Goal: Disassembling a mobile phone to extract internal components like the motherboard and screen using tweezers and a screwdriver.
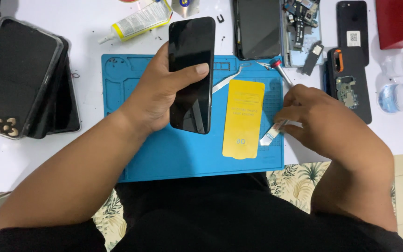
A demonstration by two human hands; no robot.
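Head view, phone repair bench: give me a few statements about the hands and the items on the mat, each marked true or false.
1. The left hand holds a black phone above the blue mat. True.
2. The right hand holds the glue tube. False: the glue tube lies untouched on the white table; the right hand pinches a small white strip.
3. A yellow screen protector sheet lies on the mat. True.
4. The screwdriver has a green handle. False: it has a red collar.
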